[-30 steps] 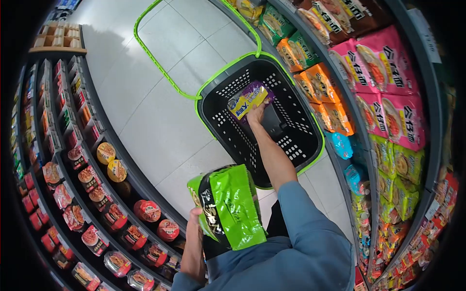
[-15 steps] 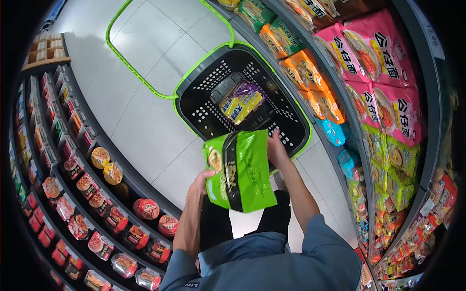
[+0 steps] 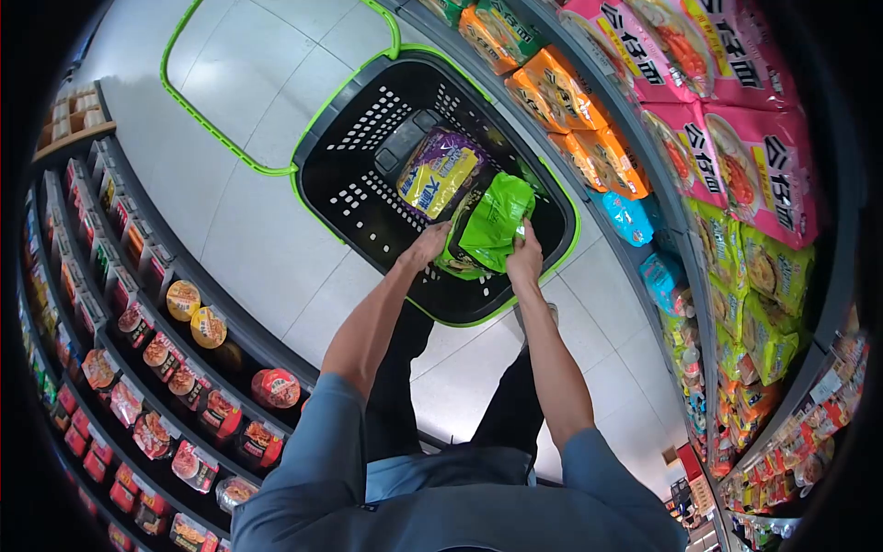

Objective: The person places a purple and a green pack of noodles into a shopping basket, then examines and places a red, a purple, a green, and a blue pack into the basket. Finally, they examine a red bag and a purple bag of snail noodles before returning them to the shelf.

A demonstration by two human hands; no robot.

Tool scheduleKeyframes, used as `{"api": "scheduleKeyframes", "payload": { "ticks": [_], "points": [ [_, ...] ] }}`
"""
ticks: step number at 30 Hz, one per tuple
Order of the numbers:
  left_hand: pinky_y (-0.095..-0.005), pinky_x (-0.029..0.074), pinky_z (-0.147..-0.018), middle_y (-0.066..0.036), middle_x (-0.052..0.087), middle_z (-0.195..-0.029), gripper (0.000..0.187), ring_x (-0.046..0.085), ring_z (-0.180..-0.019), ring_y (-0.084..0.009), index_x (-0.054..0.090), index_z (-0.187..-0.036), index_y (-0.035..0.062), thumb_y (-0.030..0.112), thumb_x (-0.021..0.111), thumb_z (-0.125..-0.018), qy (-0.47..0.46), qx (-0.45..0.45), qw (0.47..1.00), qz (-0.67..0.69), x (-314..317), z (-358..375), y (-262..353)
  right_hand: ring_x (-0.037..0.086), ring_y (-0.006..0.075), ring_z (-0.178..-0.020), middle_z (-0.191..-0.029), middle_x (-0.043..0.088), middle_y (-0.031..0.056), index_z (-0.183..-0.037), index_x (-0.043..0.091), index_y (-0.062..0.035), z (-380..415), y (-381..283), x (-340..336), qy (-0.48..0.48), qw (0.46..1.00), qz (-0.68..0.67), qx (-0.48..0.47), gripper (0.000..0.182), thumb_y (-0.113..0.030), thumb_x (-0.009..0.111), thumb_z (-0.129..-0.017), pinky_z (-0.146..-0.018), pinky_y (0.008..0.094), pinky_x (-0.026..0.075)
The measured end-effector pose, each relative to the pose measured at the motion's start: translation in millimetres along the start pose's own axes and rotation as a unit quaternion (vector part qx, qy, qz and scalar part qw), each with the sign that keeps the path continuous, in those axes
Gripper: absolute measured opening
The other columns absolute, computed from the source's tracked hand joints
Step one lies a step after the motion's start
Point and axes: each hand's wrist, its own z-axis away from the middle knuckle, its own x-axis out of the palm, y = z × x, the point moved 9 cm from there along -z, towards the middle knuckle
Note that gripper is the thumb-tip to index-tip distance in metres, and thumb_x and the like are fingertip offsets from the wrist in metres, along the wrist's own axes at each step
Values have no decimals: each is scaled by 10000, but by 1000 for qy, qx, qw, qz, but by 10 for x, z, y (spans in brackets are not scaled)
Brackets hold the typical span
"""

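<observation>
Both hands are on the same bag here; the left hand [image 3: 430,245] has its fingers curled in against the left edge of a green noodle bag [image 3: 499,221], and the right hand [image 3: 525,256] pinches the right edge, thumb over the front; neither is spread open, though the fingers behind the bag are hidden, so can't tell how far they wrap.

The bag itself is tilted and a bit crumpled, down inside the near right part of a black shopping basket [image 3: 368,243]; can't tell if it touches the bottom. Just beyond it, a purple and yellow noodle pack [image 3: 441,175] lies in the basket; the two overlap in view, but whether they actually touch isn't clear.

The basket sits on the grey tiled floor [image 3: 248,235] with its lime green handle [image 3: 276,172] flopped outward on the far left side; the person's dark trousers [image 3: 395,386] show on the near side, below the forearms.

Shelves either side: on the right, pink noodle packs [image 3: 759,175], with orange packs [image 3: 602,161] and blue packs [image 3: 628,218] nearer the basket; on the left, yellow-lidded cups [image 3: 208,327] and a red-lidded cup [image 3: 275,388].
</observation>
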Motion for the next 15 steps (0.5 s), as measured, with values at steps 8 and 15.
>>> {"api": "scheduleKeyframes", "payload": {
  "ticks": [8,15],
  "points": [
    [-212,479,-789,-77,533,-1177,387,562,-981,-121,387,-1334,-14,56,348,-955,-16,481,862,160,158,-1634,-1086,497,348,-1160,-1306,456,227,-1430,198,-107,-160,428,820,-51,990,-60,118,681,-16,494,-823,-978,371,384],
    [-467,477,-779,-279,542,-1057,300,553,-955,-421,512,-1123,18,73,479,-830,156,272,908,-277,123,-336,156,548,348,-1078,-1220,523,223,-1322,407,-66,-191,350,1354,-123,981,145,41,513,-143,539,-833,-924,397,431]
  ]
}}
